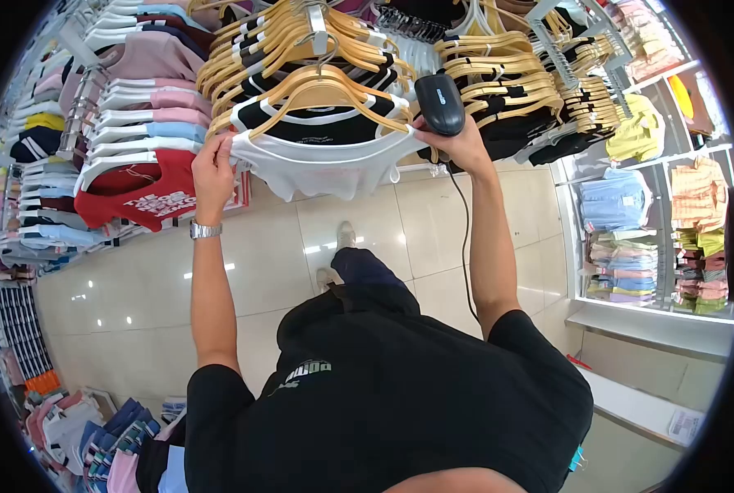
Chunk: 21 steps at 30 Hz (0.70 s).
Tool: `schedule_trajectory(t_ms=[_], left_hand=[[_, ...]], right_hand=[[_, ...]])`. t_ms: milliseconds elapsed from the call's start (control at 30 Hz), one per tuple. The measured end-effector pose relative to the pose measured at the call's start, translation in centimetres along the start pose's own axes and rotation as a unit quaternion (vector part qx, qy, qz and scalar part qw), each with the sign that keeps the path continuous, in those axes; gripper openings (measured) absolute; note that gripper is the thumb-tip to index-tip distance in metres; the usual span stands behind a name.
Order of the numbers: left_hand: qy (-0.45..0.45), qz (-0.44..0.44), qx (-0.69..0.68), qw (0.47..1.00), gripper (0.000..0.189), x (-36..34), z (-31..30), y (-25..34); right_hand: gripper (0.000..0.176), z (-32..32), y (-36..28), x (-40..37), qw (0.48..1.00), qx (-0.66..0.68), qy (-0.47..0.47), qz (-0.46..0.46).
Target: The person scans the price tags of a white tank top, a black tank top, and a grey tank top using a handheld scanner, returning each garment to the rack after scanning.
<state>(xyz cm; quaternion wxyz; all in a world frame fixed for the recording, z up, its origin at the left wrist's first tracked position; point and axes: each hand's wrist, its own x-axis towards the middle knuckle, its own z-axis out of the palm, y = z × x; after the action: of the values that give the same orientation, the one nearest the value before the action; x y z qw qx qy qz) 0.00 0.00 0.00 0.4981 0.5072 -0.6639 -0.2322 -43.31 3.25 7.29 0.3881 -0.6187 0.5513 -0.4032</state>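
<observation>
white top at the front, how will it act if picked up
The white top is probably floppy, since its lower edge hangs in loose ripples. It is likely light, as the cloth looks thin. Its middle may sag when lifted, since it dips between the left hand and the right hand.

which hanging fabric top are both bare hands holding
The white fabric top, stretched between the bare left hand and bare right hand; the red fabric top with white lettering hangs to its left, outside that span.
</observation>
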Motion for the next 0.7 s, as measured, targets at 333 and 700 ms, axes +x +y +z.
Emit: schedule_trajectory(t_ms=[333,700], left_hand=[[-0.072,-0.144,-0.201,0.966,0.032,0.1,-1.6,-5.2],[-0.203,-0.252,-0.640,0.697,0.129,-6.4,2.7,-8.6]], right_hand=[[0.032,-0.6,2.2,-0.9,0.986,0.164,-0.011,0.023],[0.028,-0.3,9.3,-3.7,0.886,0.460,0.000,0.056]])
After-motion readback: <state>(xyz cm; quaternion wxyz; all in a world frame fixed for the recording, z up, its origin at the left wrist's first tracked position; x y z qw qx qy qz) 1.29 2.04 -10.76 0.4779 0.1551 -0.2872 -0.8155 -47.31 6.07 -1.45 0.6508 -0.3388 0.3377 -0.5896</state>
